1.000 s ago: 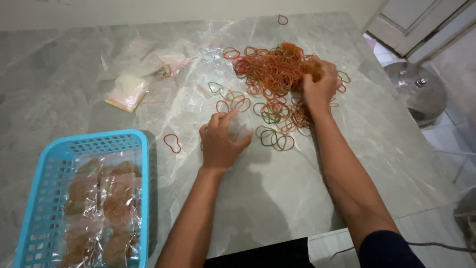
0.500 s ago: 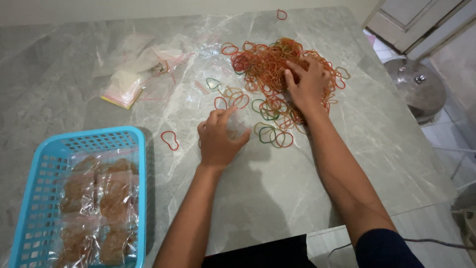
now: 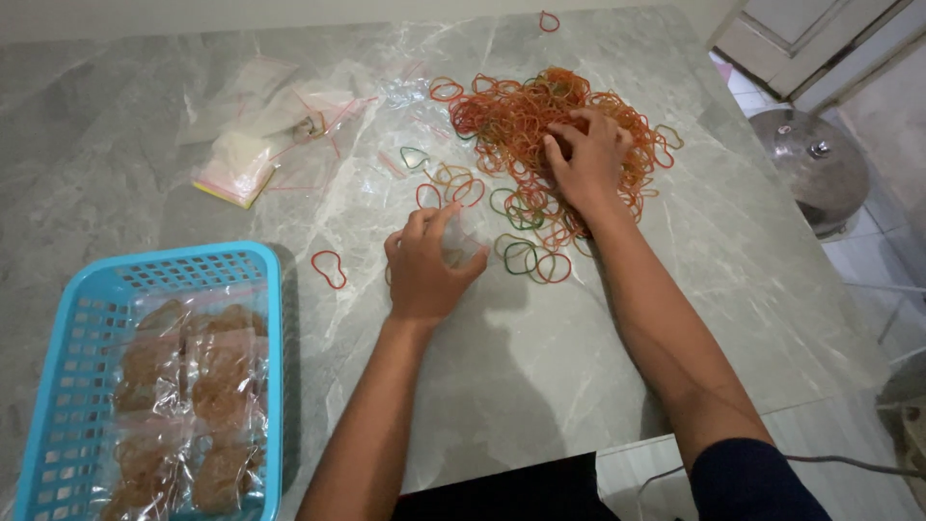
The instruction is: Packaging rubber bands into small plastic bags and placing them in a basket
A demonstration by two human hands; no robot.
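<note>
Orange and red rubber bands (image 3: 526,121) lie in a loose heap at the far right of the grey marble-look surface (image 3: 540,357), w/ a few green ones mixed in. Right hand (image 3: 585,159) rests palm-down on the near edge of the heap, fingers curled into the bands; grip half closed, raking them, but can't tell if any band is actually pinched. Left hand (image 3: 427,268) sits near centre, just left of some scattered loose bands, grip closed on a small clear plastic bag (image 3: 461,246) held between thumb and fingers, just above the surface.

One red band (image 3: 329,269) lies alone, left of the left hand. Another single red band (image 3: 549,20) sits at the far edge, well apart from the heap. Far left: a small stack of clear zip bags (image 3: 236,162) w/ red seal strips, plus a couple of loose crumpled ones beside it. Near left: blue plastic basket (image 3: 58,367) holding several filled clear bags of brownish bands (image 3: 188,386). Off the surface at right, a round metal lid (image 3: 808,166) on the tiled floor.
</note>
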